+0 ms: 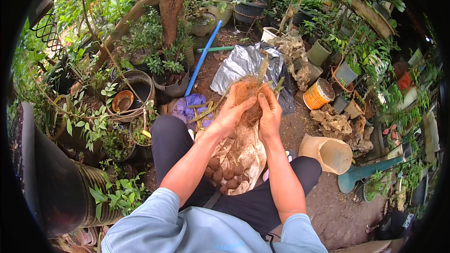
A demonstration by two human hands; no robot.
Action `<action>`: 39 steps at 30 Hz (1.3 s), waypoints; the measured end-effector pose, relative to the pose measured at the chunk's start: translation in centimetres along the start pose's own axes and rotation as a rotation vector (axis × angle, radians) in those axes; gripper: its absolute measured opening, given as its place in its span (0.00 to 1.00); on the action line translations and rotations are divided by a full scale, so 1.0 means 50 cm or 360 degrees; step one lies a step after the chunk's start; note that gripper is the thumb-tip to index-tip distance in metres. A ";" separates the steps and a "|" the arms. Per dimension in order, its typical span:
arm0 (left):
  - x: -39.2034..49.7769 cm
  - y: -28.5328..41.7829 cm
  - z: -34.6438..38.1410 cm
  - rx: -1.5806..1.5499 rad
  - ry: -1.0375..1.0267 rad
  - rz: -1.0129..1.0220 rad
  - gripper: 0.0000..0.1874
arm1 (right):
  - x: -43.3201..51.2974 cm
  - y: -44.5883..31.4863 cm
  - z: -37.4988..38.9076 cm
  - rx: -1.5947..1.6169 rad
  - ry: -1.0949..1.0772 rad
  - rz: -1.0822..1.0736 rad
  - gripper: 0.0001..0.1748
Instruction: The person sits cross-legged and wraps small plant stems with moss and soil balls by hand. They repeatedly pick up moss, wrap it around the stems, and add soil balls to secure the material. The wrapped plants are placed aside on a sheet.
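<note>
Both hands meet over the ground between my knees, around a loose wad of reddish-brown fibre that looks like coconut coir. My left hand grips the wad's left side, its thumb pressed across the front. On the other side, the fingers and thumb of my right hand pinch the fibre. A yellow-green plant stem rises out of the top of the wad; its lower end is hidden. Beneath lies a pale woven sack, with several round brown balls on its near end.
Cut stems rest by a purple plastic bag. Beyond my hands is a silver plastic sheet. A blue pipe leans left. At right are an orange tin, driftwood and an open tan container.
</note>
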State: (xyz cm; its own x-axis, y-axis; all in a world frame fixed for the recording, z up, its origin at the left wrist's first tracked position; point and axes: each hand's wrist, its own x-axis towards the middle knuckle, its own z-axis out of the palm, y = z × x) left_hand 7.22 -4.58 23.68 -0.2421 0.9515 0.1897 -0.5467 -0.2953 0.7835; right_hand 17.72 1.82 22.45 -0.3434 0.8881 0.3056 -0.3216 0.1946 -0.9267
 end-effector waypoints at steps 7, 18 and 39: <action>0.006 -0.021 0.004 0.0191 0.0108 0.0099 0.27 | -0.043 -0.015 0.033 -0.0856 -0.0043 -0.0603 0.26; -0.013 0.028 0.021 0.0016 0.0186 -0.0217 0.21 | -0.024 -0.024 0.024 0.0203 0.0052 0.0150 0.30; -0.001 -0.014 0.019 -0.0246 0.0220 0.0076 0.19 | -0.024 -0.008 0.017 -0.0189 -0.0193 -0.0158 0.33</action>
State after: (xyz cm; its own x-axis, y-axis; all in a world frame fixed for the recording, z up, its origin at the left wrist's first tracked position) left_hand 8.36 -4.37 23.68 -0.3725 0.9184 0.1334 -0.6458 -0.3598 0.6734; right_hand 17.51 0.32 22.62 -0.4212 0.8069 0.4142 -0.2555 0.3326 -0.9078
